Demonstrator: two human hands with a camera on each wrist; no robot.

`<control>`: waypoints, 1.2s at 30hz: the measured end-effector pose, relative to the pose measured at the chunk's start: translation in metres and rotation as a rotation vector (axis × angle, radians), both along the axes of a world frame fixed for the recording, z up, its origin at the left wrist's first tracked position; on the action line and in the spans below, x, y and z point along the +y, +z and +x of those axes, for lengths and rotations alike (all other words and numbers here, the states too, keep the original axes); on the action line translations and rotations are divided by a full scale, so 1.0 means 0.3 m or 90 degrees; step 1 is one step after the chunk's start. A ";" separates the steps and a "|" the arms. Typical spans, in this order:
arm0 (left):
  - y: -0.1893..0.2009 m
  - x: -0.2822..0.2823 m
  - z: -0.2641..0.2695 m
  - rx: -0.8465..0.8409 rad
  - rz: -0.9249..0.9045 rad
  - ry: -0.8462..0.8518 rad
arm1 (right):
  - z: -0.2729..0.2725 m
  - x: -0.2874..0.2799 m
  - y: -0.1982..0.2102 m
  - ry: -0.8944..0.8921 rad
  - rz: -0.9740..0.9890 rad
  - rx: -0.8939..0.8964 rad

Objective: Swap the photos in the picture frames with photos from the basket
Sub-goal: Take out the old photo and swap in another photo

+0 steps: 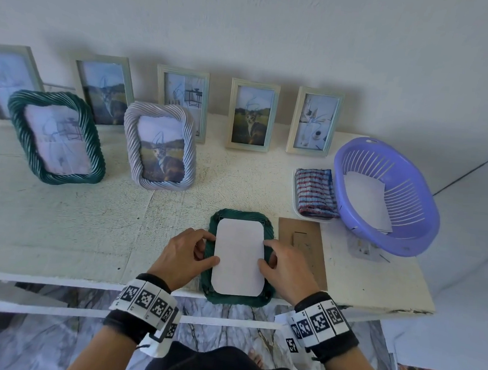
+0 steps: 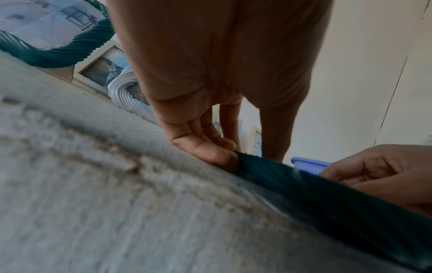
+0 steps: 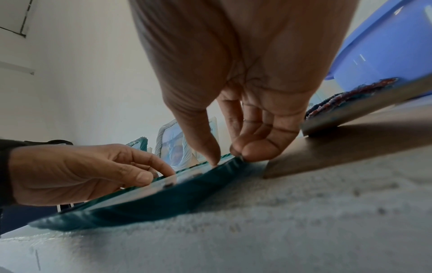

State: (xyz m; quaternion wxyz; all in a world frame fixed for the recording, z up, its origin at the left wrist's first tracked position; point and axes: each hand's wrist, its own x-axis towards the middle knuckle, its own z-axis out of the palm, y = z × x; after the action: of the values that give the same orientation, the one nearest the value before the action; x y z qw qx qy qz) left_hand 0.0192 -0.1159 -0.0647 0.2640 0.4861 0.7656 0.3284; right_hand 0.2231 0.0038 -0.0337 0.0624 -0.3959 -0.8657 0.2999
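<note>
A dark green rope-pattern frame (image 1: 240, 213) lies face down at the table's front edge, overhanging it slightly. A white photo (image 1: 238, 257) rests back-up in its opening. My left hand (image 1: 211, 248) grips the frame's left side, thumb on the photo's edge and fingers curled at the rim (image 2: 327, 199). My right hand (image 1: 266, 253) grips the right side the same way, with its thumb tip pressing down on the photo and its fingers curled on the rim (image 3: 163, 205). The brown backing board (image 1: 302, 247) lies just right of the frame. The purple basket (image 1: 388, 196) holds white photo sheets.
A striped cloth (image 1: 315, 192) on a white tray sits beside the basket. A green rope frame (image 1: 56, 138) and a pale rope frame (image 1: 159, 147) stand mid-table. Several pale frames (image 1: 252, 115) lean against the wall. The table's front edge (image 1: 54, 281) runs under my wrists.
</note>
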 end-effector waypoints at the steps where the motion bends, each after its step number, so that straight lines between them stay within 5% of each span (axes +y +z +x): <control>1: -0.001 0.000 0.000 -0.001 0.003 0.001 | 0.000 -0.001 0.001 0.002 -0.001 0.000; 8: -0.006 -0.009 0.000 -0.010 0.023 0.014 | 0.046 0.019 0.004 -0.084 0.096 0.026; 15: -0.007 -0.020 0.008 -0.030 0.032 0.021 | 0.125 0.034 0.001 -0.291 0.137 -0.278; 22: -0.006 -0.024 0.010 -0.035 0.031 0.021 | 0.171 0.037 0.003 -0.325 0.025 -0.206; 28: -0.009 -0.028 0.009 -0.043 0.040 0.024 | 0.115 -0.037 0.055 -0.272 0.016 -0.097; 36: -0.015 -0.028 0.008 -0.035 0.060 0.016 | -0.092 -0.140 0.036 -0.147 0.086 -0.140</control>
State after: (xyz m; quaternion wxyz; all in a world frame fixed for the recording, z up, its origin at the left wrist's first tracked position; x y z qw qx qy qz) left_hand 0.0218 -0.1243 -0.0691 0.2575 0.4792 0.7480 0.3801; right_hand 0.1955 -0.0382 -0.0230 0.0275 -0.5179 -0.8343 0.1869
